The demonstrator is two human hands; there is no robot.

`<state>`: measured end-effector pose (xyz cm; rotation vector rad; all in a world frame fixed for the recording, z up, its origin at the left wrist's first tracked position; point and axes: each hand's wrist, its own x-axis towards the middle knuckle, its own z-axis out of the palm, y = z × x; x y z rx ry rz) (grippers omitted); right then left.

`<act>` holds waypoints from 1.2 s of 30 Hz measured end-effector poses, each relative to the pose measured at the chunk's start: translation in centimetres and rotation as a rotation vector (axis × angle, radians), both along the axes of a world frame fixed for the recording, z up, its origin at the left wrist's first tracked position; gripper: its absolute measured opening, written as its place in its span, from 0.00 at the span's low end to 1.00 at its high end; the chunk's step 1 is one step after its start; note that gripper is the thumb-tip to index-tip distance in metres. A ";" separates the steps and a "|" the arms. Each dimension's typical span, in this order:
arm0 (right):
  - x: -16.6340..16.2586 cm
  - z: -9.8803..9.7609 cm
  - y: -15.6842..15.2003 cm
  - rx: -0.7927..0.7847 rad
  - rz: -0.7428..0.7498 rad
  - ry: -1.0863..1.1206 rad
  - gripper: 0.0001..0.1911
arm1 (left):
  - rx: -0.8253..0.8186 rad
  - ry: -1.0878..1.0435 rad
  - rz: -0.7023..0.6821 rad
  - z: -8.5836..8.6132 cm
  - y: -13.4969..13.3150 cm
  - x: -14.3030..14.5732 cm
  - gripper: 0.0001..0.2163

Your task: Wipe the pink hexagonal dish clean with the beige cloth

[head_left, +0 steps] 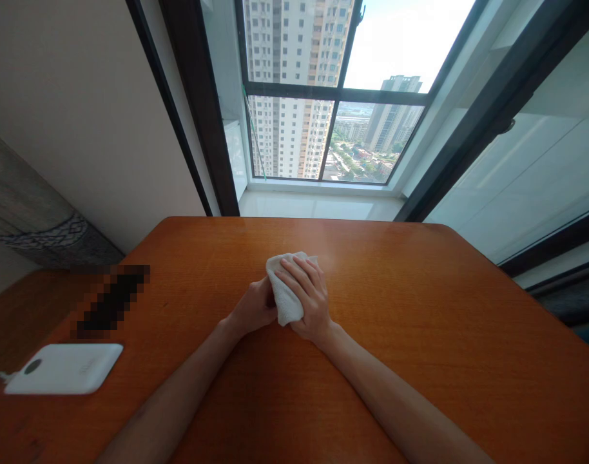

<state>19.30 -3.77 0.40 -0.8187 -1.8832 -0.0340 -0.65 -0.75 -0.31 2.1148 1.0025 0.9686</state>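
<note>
Small white terry cloth (285, 307) already folded to a compact wad on orange-brown wooden counter (420, 309), right hand (310, 298) clasped over it, left hand (254, 310) pinching its side; neither grip released.

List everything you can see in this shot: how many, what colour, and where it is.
table: one, orange-brown wood, fills the lower view
cloth: one, white, folded, mid-table between both hands
flat device: one, white, table's near left
blurred item: one, dark, behind the flat device, cannot tell what
window: one, dark frame, beyond the table
tower blocks: several, pale, outside the window
left hand: one, curled on the cloth's left edge
right hand: one, fingers laid over the cloth
</note>
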 end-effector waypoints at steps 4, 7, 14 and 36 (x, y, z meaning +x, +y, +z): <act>-0.2 -0.3 1.1 -0.223 -0.101 0.348 0.27 | 0.050 -0.011 0.006 0.5 -0.1 0.2 0.26; -0.1 -0.4 1.3 -0.316 -0.130 0.455 0.27 | 0.053 -0.017 -0.005 0.9 -0.2 0.2 0.29; -0.1 0.0 0.0 0.009 -0.004 0.014 0.31 | 0.003 -0.023 -0.006 0.0 -0.1 0.0 0.17; -0.1 -0.2 0.8 -0.229 -0.077 0.355 0.27 | 0.056 -0.012 -0.006 0.7 -0.1 0.2 0.28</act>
